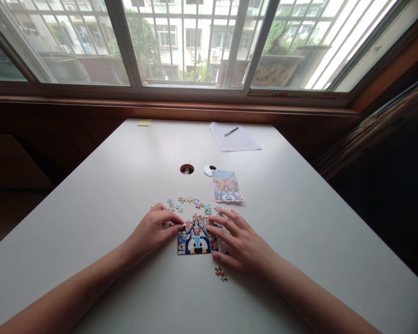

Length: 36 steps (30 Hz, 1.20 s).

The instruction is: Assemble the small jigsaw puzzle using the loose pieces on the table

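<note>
Left hand (pixel 153 228) had its fingers (pixel 169 216) nearly pinched by the puzzle's (pixel 198 245) left edge; couldn't tell on what. Right hand (pixel 242 239) was spread loosely over its right side.

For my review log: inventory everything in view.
table: one, white, centre
part-built puzzle: one, multicoloured, near middle
loose pieces: many, multicoloured, mostly beyond puzzle
picture sheet: one, multicoloured, right of centre
papers: count unclear, white, far edge
pen: one, dark, on papers
strips: count unclear, yellow, far-left edge
hole: one, dark, mid-table
cover: one, silvery, right of hole
window: one, pale-framed, barred, beyond table
planters: several, brownish, outside
greenery: several patches, green, outside
building: count unclear, pale, outside
fabric: count unclear, dark, right side
left hand: one, puzzle's left edge
right hand: one, puzzle's right edge
</note>
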{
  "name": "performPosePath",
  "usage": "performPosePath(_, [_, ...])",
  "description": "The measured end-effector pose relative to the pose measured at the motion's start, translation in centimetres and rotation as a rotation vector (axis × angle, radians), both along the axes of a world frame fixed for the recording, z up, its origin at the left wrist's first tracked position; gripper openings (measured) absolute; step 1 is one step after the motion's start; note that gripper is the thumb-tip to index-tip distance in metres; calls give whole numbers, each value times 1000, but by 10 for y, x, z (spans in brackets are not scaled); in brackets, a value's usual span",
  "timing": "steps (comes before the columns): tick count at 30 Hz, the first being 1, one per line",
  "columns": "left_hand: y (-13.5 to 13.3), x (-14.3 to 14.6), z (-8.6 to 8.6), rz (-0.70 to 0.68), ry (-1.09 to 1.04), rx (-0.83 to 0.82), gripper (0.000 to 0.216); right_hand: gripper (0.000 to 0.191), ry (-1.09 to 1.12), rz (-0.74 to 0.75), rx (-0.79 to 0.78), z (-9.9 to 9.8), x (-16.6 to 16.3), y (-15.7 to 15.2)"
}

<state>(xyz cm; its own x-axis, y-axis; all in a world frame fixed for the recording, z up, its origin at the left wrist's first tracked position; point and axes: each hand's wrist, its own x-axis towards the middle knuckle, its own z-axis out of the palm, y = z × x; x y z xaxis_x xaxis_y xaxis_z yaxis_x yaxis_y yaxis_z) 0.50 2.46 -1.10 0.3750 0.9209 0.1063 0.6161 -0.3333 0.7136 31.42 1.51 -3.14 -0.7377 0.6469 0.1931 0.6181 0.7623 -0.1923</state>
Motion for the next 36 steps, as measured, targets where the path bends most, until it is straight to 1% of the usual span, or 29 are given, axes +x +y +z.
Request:
performPosePath(9, [4, -3, -6, -50, 60, 83, 15, 56, -10, 2, -7, 0, 0, 0])
performPosePath(18, [1, -3, 0, -37, 58, 45, 22, 57, 7, 11, -8, -1, 0, 1])
performPosePath(36, [2, -5, 0, -60, 56, 39, 24, 57, -8, 11, -3, -1, 1, 1])
